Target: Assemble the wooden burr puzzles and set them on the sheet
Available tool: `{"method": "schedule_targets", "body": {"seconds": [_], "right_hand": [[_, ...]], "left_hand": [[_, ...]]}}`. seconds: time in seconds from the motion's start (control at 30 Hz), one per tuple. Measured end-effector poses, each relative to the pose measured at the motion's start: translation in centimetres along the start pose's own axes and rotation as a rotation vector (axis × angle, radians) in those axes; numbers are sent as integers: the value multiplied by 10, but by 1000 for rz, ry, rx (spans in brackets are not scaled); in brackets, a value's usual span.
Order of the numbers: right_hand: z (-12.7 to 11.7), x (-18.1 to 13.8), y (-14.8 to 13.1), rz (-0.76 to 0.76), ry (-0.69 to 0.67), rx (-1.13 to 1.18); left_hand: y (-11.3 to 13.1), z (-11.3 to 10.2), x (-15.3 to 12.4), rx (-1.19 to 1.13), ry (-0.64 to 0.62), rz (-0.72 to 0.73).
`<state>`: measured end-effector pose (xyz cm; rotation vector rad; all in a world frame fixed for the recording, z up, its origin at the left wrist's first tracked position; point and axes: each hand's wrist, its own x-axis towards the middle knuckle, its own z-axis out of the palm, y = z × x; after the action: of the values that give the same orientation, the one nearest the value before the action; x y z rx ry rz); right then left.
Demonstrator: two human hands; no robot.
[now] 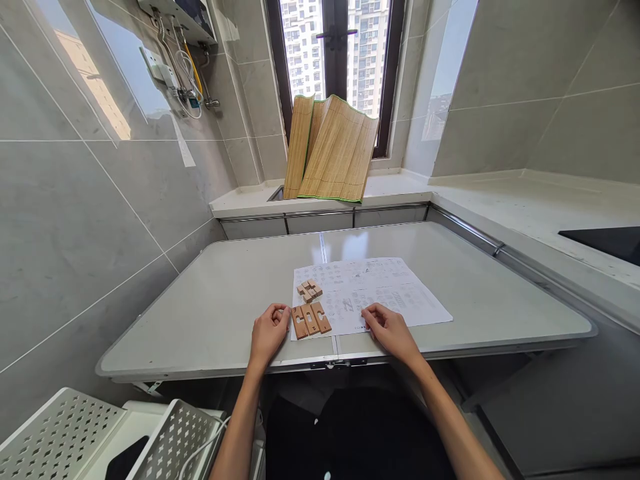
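Lower centre, slats (313, 326) lie — likely light, stiff, best pinched by their long edges — between left hand (269, 335) and right hand (390, 328), fingers curled, any grip indeterminable.

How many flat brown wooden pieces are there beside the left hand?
3, in a row at the near left corner of the paper: left piece beside the left hand, middle piece, right piece. Any beneath would be hidden.

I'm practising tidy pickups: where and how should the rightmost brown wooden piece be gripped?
Probably by its long right edge, the right hand coming from the right: the brown piece lies flat on the paper, neighbour close on its left, right side exposed.
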<state>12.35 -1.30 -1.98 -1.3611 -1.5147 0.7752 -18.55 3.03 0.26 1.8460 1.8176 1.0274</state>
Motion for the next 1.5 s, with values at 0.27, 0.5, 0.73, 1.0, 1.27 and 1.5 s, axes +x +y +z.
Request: {"method": "schedule_targets", "body": {"seconds": [0.27, 0.5, 0.73, 1.0, 1.27, 1.5], "right_hand": [[-1, -2, -3, 13, -2, 15], [1, -2, -1, 13, 2, 19], [0, -2, -2, 14, 2, 19], [1, -3, -1, 15, -4, 18], [1, -3, 0, 11, 1, 15], [1, -3, 0, 14, -5, 23]], "left_hand": [[1, 0, 0, 3, -9, -4], [1, -1, 0, 3, -11, -9], [2, -2, -1, -2, -7, -5], [3, -2, -2, -1, -3, -5], [4, -3, -3, -9, -5, -1], [1, -1, -2, -13, -5, -8]]}}
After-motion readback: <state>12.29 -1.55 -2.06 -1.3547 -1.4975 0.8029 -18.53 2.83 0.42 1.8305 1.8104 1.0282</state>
